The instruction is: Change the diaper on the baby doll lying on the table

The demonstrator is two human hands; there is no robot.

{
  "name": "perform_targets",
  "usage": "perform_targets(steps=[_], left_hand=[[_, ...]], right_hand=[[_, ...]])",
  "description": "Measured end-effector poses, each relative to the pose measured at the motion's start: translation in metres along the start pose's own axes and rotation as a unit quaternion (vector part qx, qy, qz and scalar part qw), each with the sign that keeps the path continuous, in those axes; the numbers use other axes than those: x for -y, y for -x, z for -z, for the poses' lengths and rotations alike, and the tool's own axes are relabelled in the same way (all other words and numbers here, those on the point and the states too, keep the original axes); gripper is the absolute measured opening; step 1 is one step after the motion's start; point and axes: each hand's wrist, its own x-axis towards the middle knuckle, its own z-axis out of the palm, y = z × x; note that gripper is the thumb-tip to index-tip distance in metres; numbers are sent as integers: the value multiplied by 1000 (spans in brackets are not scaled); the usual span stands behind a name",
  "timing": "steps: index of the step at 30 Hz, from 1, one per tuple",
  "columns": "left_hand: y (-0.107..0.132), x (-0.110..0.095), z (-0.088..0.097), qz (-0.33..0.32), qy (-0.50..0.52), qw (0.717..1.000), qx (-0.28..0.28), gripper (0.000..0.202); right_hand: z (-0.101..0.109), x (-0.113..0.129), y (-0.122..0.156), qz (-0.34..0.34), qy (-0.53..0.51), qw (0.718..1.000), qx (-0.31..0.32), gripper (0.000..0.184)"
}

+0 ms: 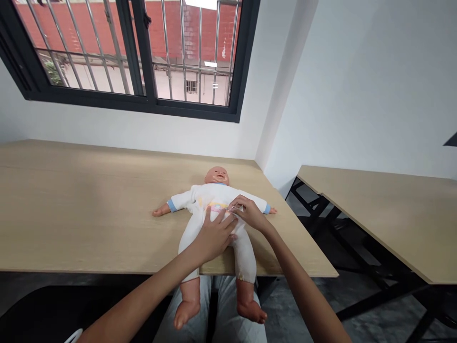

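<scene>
A baby doll (216, 175) lies on its back on a light wood table (89, 205), arms spread and bare feet hanging past the front edge. It wears a white romper (210, 195) with blue cuffs and a faint yellow and pink patch on the chest. My left hand (214, 236) rests flat on the doll's belly, fingers spread, holding nothing. Just to its right, my right hand (250, 213) pinches a small shiny pale tab (235, 208) at the romper's front. What the tab is fixed to is hidden by my fingers.
My grey-trousered legs (210, 305) lie below the table's front edge, under the doll's feet. A second wood table (371, 219) on black metal legs stands to the right across a gap. A barred window (143, 57) fills the wall behind.
</scene>
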Motion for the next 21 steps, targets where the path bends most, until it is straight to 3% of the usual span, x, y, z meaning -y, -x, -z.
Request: perform_targets(steps=[3,7,10,13,16,18,20,21], left_hand=[[0,1,-4,-20,-17,1000,2,43],[-1,3,-9,-32,-21,999,2,41],[-1,3,-5,-26,18,1000,-2,39],[1,7,7,-12,117,992,-34,37],[8,22,17,54,248,961,-108,29],[17,41,18,142,299,930,-160,23],[27,65,11,242,313,902,-173,21],[32,77,6,284,316,892,-153,20]], right_hand=[[-8,-7,-1,-34,-39,999,-3,22],[-19,-14,-1,-87,-46,991,-87,46],[-18,-10,-1,-62,35,984,-161,34],[-16,3,8,-25,60,985,-157,20],[-21,17,25,-20,38,996,-83,30],[-25,24,37,-21,49,997,-50,35],[-26,28,46,-29,69,997,-31,38],[-25,29,49,-33,76,996,-18,42]])
